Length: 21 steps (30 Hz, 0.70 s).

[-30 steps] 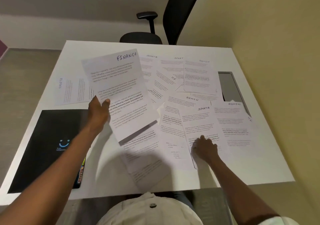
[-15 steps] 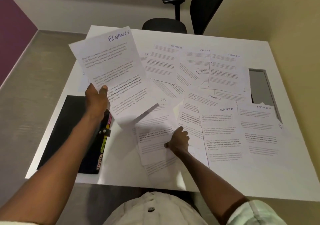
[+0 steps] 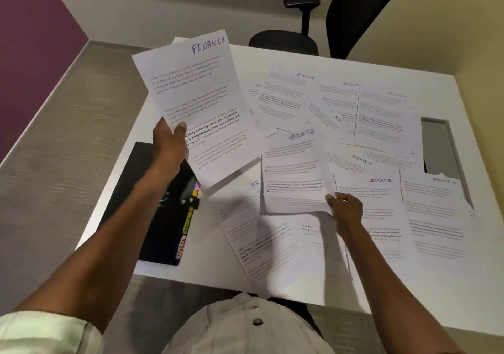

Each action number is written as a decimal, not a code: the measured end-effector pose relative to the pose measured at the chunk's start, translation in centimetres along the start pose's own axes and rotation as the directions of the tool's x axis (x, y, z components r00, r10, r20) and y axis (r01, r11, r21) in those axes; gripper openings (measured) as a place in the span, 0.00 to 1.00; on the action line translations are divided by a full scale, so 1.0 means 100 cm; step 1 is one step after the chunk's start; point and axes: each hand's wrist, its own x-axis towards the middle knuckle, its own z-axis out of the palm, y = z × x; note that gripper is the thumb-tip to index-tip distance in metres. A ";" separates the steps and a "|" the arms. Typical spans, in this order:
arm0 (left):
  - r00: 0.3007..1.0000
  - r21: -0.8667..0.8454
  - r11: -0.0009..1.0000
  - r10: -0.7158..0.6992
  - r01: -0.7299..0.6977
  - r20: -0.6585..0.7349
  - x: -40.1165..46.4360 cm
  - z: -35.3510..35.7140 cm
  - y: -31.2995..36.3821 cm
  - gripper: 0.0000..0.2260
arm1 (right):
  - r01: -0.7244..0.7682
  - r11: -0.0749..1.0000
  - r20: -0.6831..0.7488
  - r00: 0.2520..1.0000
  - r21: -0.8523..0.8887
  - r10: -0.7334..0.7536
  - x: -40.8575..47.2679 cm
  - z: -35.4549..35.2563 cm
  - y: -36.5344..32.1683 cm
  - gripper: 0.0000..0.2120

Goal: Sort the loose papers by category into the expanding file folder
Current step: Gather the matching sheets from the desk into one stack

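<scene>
The left hand (image 3: 169, 146) pinches the near left edge of the FINANCE sheet (image 3: 196, 102), thumb on its face and fingers (image 3: 180, 127) closed behind, holding it up over the far left of the surface (image 3: 425, 86). The right hand (image 3: 345, 209) grips the near right corner of a SPORTS sheet (image 3: 296, 173), fingers closed on it and lifting it clear of the spread. Around both lie the loose papers (image 3: 381, 124), overlapping across the middle and right, headed SPORTS, ADMIN and HR. The expanding file folder (image 3: 161, 225) lies flat at the near left, black, seemingly closed with a strap, its coloured tabs (image 3: 188, 225) along the right edge; what is inside cannot be seen. The risks are judged: each sheet hangs from one edge, so it could sag, fold or slip from the pinch; the lifted SPORTS sheet could drag its neighbours off the near edge, where one page already overhangs; and with both hands full, opening the folder may crease a page or put it behind the wrong tab.
</scene>
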 end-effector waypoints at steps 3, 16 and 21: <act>1.000 -0.005 1.000 0.000 0.000 0.002 0.000 0.001 0.002 0.14 | -0.015 1.000 -0.073 0.997 0.010 0.015 0.011 -0.017 -0.001 0.08; 0.999 -0.004 1.000 -0.030 0.030 0.015 -0.001 0.004 -0.007 0.14 | 0.163 0.964 0.196 0.973 -0.211 -0.121 -0.059 0.035 0.025 0.06; 1.000 0.029 0.999 -0.016 0.016 -0.003 -0.006 0.009 -0.011 0.14 | 0.377 0.840 0.218 0.924 -0.390 -0.313 -0.064 0.038 0.022 0.08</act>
